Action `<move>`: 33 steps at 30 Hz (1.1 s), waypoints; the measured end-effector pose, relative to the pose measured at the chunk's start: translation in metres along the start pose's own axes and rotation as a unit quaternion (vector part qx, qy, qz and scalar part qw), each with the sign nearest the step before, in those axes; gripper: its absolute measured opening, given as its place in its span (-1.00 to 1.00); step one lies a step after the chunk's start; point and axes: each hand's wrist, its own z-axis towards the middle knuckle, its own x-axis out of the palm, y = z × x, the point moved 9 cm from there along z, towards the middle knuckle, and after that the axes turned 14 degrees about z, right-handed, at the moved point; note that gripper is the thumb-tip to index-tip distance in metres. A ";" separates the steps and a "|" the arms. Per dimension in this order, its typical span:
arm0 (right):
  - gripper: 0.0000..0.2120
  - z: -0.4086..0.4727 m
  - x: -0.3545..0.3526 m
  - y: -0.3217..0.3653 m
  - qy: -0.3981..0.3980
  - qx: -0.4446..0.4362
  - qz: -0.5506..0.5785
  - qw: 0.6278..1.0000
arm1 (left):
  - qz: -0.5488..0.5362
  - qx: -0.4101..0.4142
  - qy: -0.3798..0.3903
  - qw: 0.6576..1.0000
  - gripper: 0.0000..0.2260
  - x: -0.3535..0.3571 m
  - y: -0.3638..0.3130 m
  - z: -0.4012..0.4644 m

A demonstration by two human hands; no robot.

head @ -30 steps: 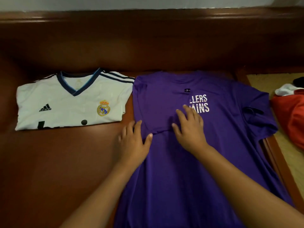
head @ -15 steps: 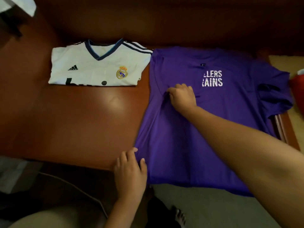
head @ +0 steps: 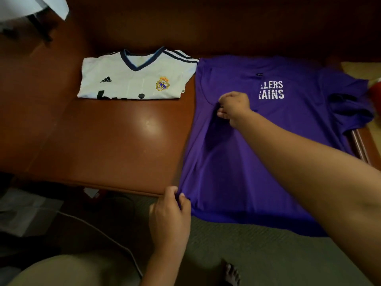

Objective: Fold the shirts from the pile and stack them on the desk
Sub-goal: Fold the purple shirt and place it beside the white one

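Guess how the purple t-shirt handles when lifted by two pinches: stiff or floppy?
Likely floppy: the purple t-shirt tents and creases where the right hand pinches it. Probably light, since the left hand holds its hem with fingertips. Its hem droops over the desk edge.

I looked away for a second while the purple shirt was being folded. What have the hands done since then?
The left hand came back from the middle of the purple shirt to the bottom corner at the desk edge and now pinches it. The right hand, flat before, now grips the folded edge by the chest. The white shirt stayed folded and untouched.
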 end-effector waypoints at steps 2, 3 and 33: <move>-0.81 -0.007 -0.004 0.008 0.000 -0.001 0.030 1.000 | -0.024 0.010 0.005 1.000 -0.82 -0.001 -0.008 -0.010; -0.81 -0.012 -0.006 0.014 0.003 -0.003 0.040 0.999 | -0.044 0.019 0.017 0.999 -0.76 0.001 -0.014 -0.016; -0.89 -0.275 -0.080 -0.180 -0.022 -0.080 -0.189 0.979 | 0.294 0.466 0.124 0.825 -0.58 0.056 -0.121 0.094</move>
